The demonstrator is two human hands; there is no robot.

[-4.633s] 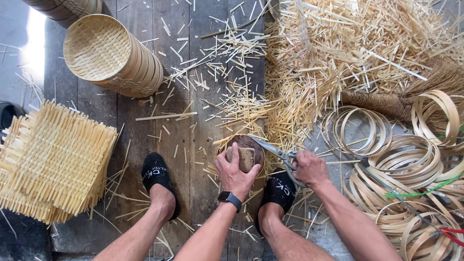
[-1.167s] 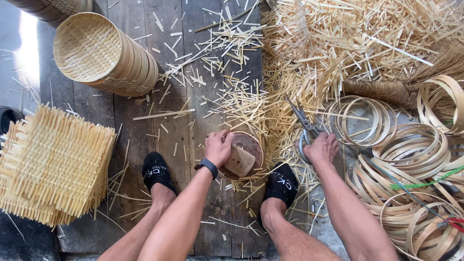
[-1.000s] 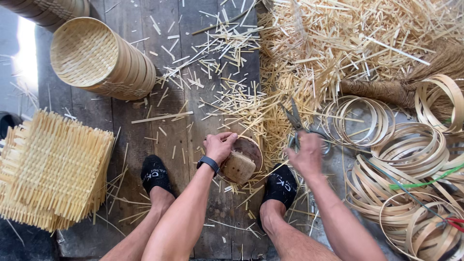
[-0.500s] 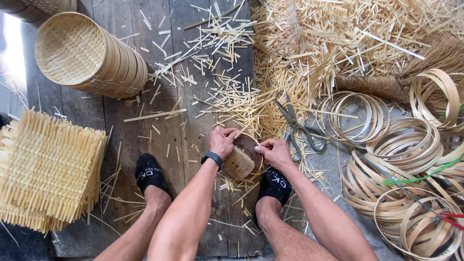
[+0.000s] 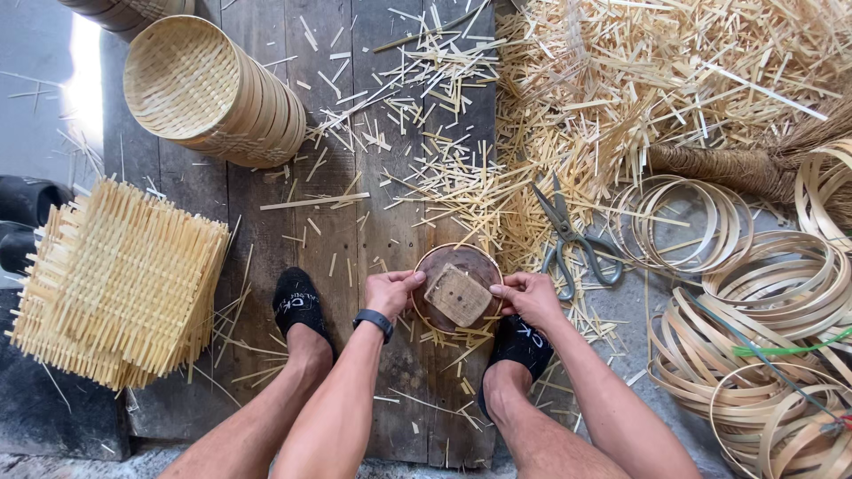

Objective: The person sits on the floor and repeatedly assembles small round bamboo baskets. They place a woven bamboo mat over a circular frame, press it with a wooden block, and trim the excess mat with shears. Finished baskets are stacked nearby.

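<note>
- Right hand [image 5: 530, 297] no longer has the scissors [image 5: 572, 239]; they now lie flat on the boards, just right of the round wooden form [image 5: 457, 288], blades pointing up toward the bamboo offcut pile [image 5: 674, 80].
- Cutting looks finished for now; I read it as a switch to two-handed handling of the form.
- Left hand [image 5: 390, 291] grips the form's left rim, thumb over the edge. Right hand grips the right rim, fingers curled on it. Both clenched on the same piece.
- Form sits on the plank floor between my two black-socked feet [image 5: 300, 306], low centre of view.
- Looks: dark brown disc, thin pale rim band, light square wooden block fixed on its face, tilted. Short splints poke out from under it.
- Stack of woven baskets [image 5: 213, 93] top left, woven mats [image 5: 115, 284] left, bamboo hoops [image 5: 763, 319] right: untouched.
</note>
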